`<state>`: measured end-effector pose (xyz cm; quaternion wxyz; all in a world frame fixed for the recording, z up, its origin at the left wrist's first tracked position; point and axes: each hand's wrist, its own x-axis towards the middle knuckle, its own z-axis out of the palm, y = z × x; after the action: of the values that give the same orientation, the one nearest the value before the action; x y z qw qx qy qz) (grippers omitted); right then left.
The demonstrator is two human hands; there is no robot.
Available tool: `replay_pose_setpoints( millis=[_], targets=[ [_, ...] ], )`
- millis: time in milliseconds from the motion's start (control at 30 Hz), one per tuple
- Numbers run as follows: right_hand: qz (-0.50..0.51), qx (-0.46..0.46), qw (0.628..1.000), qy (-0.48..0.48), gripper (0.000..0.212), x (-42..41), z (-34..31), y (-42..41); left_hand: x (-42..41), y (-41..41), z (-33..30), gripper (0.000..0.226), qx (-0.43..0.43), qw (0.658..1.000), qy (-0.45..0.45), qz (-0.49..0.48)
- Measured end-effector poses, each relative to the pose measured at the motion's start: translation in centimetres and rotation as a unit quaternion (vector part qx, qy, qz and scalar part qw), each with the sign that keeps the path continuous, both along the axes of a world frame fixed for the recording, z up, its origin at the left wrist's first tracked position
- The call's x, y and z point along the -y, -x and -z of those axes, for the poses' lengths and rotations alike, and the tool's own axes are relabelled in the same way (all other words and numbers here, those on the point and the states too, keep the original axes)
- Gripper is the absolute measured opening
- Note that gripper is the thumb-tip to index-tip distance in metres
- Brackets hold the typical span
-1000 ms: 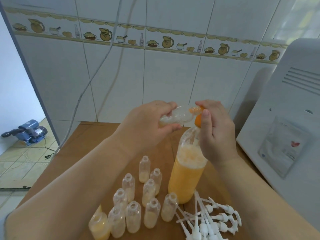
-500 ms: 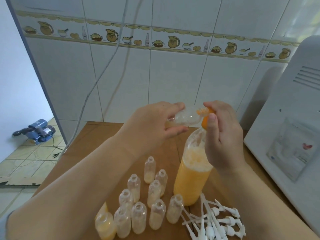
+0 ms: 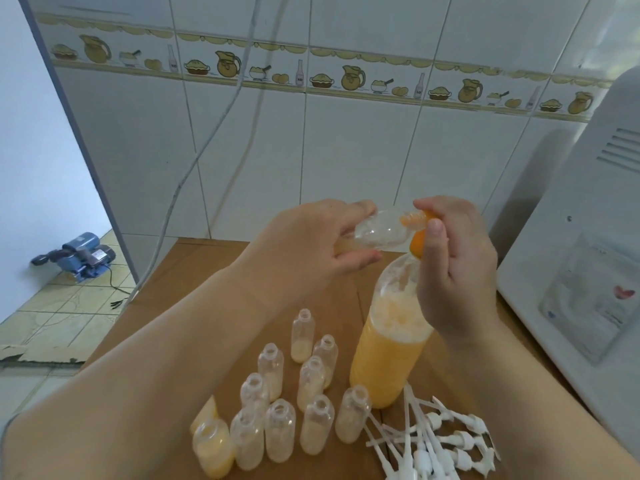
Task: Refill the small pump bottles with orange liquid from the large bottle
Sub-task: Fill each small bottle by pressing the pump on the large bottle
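My left hand [image 3: 311, 251] grips a small clear bottle [image 3: 377, 230] lying sideways, its mouth pointing right. My right hand [image 3: 453, 271] pinches an orange cap [image 3: 417, 242] between thumb and fingers right at that mouth. Directly below stands the large bottle [image 3: 391, 355], upright on the table, about two thirds full of orange liquid with foam on top. Its neck is partly hidden by my right hand. Several small open bottles [image 3: 311, 379] stand in a cluster in front, most with a little pale liquid; one at the near left [image 3: 213, 448] is fuller.
A heap of white pump heads [image 3: 436, 445] lies at the front right of the brown table [image 3: 194, 271]. A white appliance [image 3: 571, 271] crowds the right side. A grey cable [image 3: 194, 161] hangs along the tiled wall. A blue pump [image 3: 83, 254] sits on the floor at left.
Both hands keep the same hold on the small bottle and the orange cap above the large bottle. Only my view has shifted slightly.
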<state>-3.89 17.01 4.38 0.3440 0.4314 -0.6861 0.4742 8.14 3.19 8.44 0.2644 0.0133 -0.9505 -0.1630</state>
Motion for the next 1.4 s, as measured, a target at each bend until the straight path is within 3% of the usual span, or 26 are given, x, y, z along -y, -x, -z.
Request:
replay_pose_setpoints(
  millis=[233, 400, 533, 667, 833, 967, 1200, 1400],
  targets=[
    [0.011, -0.024, 0.999, 0.047, 0.039, 0.3, 0.7, -0.1, -0.4, 0.1, 0.2, 0.043, 0.000, 1.000, -0.015, 0.013],
    [0.003, 0.013, 1.000, 0.015, 0.041, 0.0, 0.8, 0.0, -0.2, 0.1, 0.1, 0.051, 0.023, 1.000, -0.009, -0.002],
    [-0.004, 0.013, 1.000, 0.025, 0.042, -0.7, -0.3, -0.7, -0.5, -0.5, -0.6, 0.052, -0.011, 1.000, 0.006, 0.004],
    [0.007, -0.003, 0.998, 0.063, 0.040, -0.3, 0.2, -0.8, -0.8, -0.4, -0.3, 0.039, -0.010, 1.000, -0.017, 0.020],
    [0.013, 0.019, 0.999, 0.035, 0.041, 0.1, 1.1, -0.2, -0.7, 0.1, 0.4, 0.052, 0.035, 0.999, -0.014, 0.000],
    [0.004, 0.016, 1.000, 0.011, 0.044, -0.5, -0.3, -0.6, -0.5, -0.3, -0.5, 0.055, 0.008, 1.000, -0.007, 0.002],
    [0.008, -0.012, 0.997, 0.074, 0.038, 0.1, 0.9, -0.2, -1.1, 0.0, -0.1, 0.047, 0.010, 1.000, -0.020, 0.011],
    [0.007, 0.022, 1.000, 0.020, 0.045, 0.0, 0.2, -0.1, -0.4, 0.0, -0.2, 0.051, 0.016, 1.000, -0.006, -0.006]
  ],
)
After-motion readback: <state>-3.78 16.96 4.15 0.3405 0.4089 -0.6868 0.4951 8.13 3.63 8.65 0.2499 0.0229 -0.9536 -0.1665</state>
